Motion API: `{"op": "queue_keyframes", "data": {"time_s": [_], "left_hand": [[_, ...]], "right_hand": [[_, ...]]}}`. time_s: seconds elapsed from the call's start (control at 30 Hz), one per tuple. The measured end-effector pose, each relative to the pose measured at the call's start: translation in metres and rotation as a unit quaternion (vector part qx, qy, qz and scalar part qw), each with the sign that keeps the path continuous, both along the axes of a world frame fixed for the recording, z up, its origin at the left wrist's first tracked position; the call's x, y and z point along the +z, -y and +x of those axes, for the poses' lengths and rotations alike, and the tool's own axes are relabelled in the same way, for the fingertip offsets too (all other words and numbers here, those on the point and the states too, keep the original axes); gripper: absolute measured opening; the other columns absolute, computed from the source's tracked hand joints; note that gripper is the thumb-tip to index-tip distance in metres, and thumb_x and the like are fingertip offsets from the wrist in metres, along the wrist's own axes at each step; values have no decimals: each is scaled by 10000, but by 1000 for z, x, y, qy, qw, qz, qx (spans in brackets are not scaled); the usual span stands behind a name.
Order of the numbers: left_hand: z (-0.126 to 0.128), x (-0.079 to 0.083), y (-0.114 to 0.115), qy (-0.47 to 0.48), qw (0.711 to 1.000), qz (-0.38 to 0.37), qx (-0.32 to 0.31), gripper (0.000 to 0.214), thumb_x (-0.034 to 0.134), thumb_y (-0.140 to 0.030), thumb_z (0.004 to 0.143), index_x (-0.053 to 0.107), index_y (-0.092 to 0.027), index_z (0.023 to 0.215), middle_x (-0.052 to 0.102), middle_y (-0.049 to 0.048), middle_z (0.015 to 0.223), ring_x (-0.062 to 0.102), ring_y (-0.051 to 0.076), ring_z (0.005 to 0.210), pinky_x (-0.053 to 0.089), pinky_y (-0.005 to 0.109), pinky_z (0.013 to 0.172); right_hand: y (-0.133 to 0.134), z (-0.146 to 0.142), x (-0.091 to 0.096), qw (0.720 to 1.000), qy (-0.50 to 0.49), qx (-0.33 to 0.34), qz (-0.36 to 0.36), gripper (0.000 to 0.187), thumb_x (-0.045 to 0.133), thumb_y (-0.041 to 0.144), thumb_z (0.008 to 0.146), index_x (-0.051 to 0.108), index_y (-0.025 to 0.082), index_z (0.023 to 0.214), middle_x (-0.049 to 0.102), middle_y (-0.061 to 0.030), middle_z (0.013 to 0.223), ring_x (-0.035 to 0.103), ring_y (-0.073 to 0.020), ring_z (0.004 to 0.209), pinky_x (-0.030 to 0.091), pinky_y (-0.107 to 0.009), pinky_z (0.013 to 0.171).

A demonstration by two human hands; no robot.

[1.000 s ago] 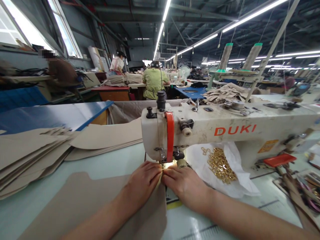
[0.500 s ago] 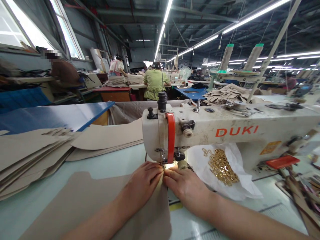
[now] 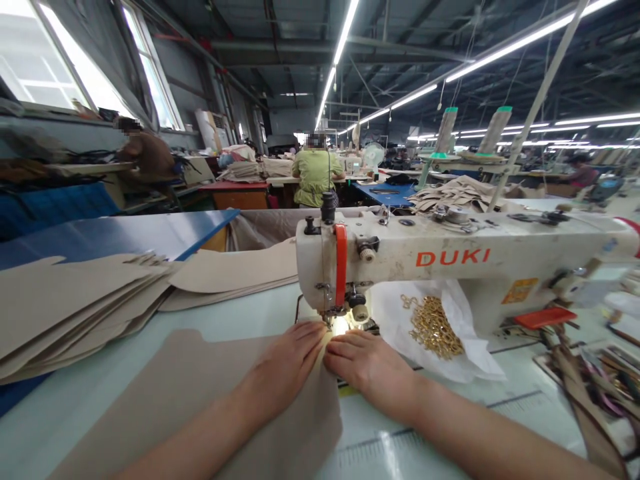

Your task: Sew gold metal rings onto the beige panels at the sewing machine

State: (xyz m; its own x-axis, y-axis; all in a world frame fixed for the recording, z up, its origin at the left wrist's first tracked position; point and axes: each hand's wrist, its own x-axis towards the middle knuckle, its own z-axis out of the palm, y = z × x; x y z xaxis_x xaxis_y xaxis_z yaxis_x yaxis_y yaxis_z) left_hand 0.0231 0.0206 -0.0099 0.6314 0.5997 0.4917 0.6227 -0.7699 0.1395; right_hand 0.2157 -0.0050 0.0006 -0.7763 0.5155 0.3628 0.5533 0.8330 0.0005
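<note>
We are logging one taupe fabric panel (image 3: 190,393), a large cut piece with a stepped notch in its far-left outline, lying flat and smooth on the pale green table (image 3: 240,310) and running out of view at the near edge. Its far right corner is sitting at the foot of the sewing machine (image 3: 450,257), in the lamp glow under the needle. There the edge is rising into a narrow ridge between the left hand (image 3: 287,363) and the right hand (image 3: 370,367), both of which are resting their fingertips on the cloth.
</note>
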Motion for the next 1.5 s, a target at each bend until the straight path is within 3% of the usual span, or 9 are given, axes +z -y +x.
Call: {"op": "queue_keyframes", "data": {"time_s": [0.23,0.4,1.5], "left_hand": [[-3,-4,1,-64,998,0,-8,322,323,-168,935,565,-145,1146,650,76,1153,557,172,1125,452,337,1002],[-2,-1,1,-92,996,-15,-6,334,312,-166,933,592,-169,1116,658,60,1141,548,173,1139,449,341,1004],[2,1,-3,-67,997,-14,29,327,332,-203,931,601,-141,1108,656,97,1142,587,197,1087,483,362,961]], "right_hand": [[0,1,2,1000,14,-5,-18,91,536,204,900,596,137,917,650,-53,981,575,-184,956,436,-308,860],[-1,1,-1,1000,7,-1,-19,103,547,207,894,605,135,939,634,-75,1076,552,-193,1035,411,-307,914],[-6,-2,1,999,-12,-10,-44,138,546,152,887,615,92,989,640,-97,1095,543,-187,1098,397,-287,991]]}}
